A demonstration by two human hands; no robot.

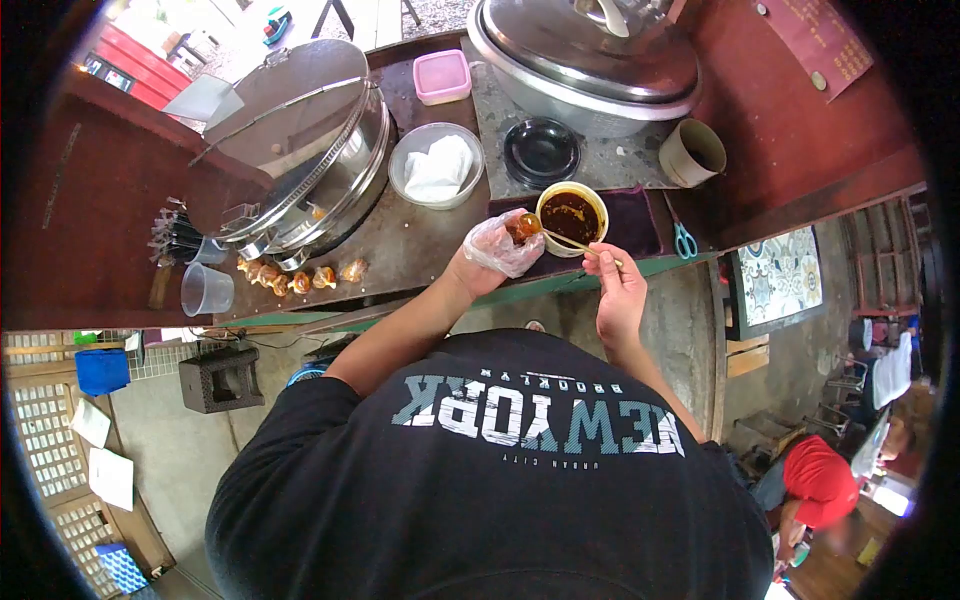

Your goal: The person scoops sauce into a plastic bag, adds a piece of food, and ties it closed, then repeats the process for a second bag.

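My left hand (pixel 478 268) is closed around a small clear plastic bag (pixel 505 250), whose loose film spreads over the fingers. Dark orange-brown sauce shows at the bag's mouth. My right hand (pixel 618 290) pinches the thin handle of a spoon (pixel 565 240), its bowl at the bag's opening and full of sauce. Just beyond the spoon stands a pale tub (pixel 604 222) of dark brown sauce with lighter bits. Several small knotted bags of brown sauce (pixel 300 283) lie in a row along the counter's front edge, left of my left hand.
A steel pot with a raised lid (pixel 345 150) stands left, a large lidded pot (pixel 590 90) at the back right. Between them are a pink container (pixel 442 77) and a clear bowl (pixel 408 180). Scissors (pixel 684 240), a mug (pixel 675 160) and a plastic cup (pixel 207 290) stand nearby.
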